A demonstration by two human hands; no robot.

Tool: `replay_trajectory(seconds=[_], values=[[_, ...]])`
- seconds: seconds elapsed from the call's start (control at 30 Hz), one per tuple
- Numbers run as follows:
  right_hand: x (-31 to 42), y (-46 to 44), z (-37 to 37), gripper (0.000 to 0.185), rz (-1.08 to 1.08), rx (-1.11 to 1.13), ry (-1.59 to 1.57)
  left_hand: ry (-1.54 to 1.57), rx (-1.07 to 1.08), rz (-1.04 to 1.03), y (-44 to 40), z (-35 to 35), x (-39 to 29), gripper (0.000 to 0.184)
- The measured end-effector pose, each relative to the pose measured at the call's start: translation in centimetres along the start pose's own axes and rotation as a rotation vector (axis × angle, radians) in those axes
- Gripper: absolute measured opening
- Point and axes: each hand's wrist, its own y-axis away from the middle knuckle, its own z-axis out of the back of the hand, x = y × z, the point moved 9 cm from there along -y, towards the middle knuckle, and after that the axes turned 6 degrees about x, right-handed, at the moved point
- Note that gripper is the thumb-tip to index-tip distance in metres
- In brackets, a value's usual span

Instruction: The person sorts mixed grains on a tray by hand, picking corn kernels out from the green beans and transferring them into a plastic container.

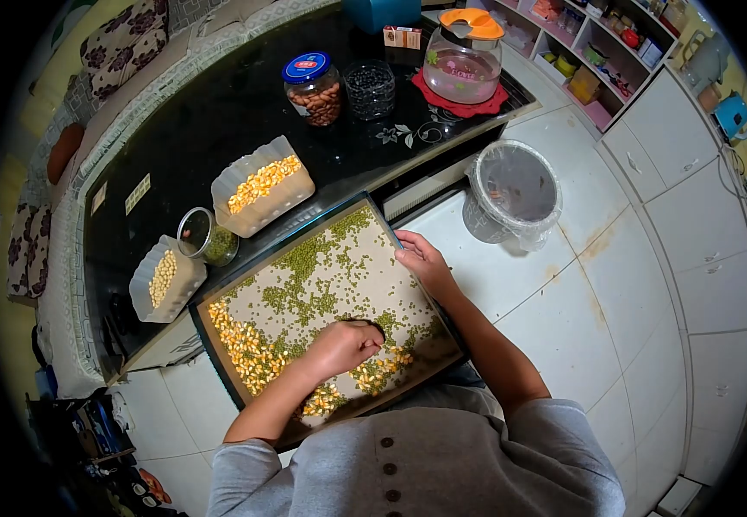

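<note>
A dark-rimmed tray (418,295) with a light bottom lies tilted across the lap, its far edge by the black table. Green beans (304,258) are scattered over much of it, and yellow corn kernels (242,349) lie along its left and near sides, mixed with some beans. My left hand (345,347) is closed low over the tray's near middle, fingertips pressed together beside beans; whatever is in them is hidden. On the tray's right rim, my right hand (423,257) grips the edge, fingers over it.
Along the black table (192,164) stand a tub of corn (291,194), a glass jar with green beans (220,245), a tub of pale beans (185,277), a blue-lidded jar (315,96), a dark container (371,93) and a pitcher (464,69). A lined bin (511,194) is on the floor.
</note>
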Motion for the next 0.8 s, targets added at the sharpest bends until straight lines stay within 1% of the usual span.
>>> replay_trajectory(seconds=[0.07, 0.27, 0.33, 0.4, 0.47, 0.53, 0.6, 0.67, 0.73, 0.8], values=[[0.0, 0.0, 0.0, 0.044, 0.002, 0.0, 0.001, -0.238, -0.038, -0.082, -0.2, -0.6, -0.6, 0.009], [-0.1, 0.0, 0.0, 0.043, -0.001, 0.004, -0.016, -0.248, 0.004, -0.055, -0.5, -1.3, -0.1, 0.008], [-0.2, -0.1, 0.2, 0.044, -0.003, -0.009, 0.031, -0.222, 0.025, -0.044, -0.7, -1.3, 0.2, 0.008], [0.2, 0.0, 0.0, 0.044, -0.008, 0.0, 0.021, -0.202, 0.038, -0.028, -0.6, -0.4, 0.4, 0.008], [0.6, 0.1, -0.5, 0.045, -0.015, 0.015, 0.007, 0.016, -0.08, -0.037, -0.1, 4.2, -0.8, 0.008], [0.6, 0.3, -0.3, 0.045, -0.05, -0.015, 0.007, -0.005, -0.228, 0.02, 0.4, 9.6, -0.8, 0.006], [0.4, 0.1, -0.3, 0.046, -0.044, 0.001, 0.002, -0.091, -0.45, -0.018, 1.2, 15.7, -1.2, 0.004], [0.0, 0.1, -0.1, 0.046, -0.064, -0.008, 0.004, -0.068, -0.564, 0.052, 1.5, 20.8, -0.5, 0.004], [-0.3, 0.1, 0.1, 0.046, -0.053, -0.007, 0.008, -0.121, -0.667, 0.115, 1.4, 25.1, 0.5, 0.006], [-0.2, 0.0, 0.1, 0.046, -0.043, -0.009, 0.011, -0.169, -0.636, 0.172, 0.4, 26.8, 1.5, 0.009]])
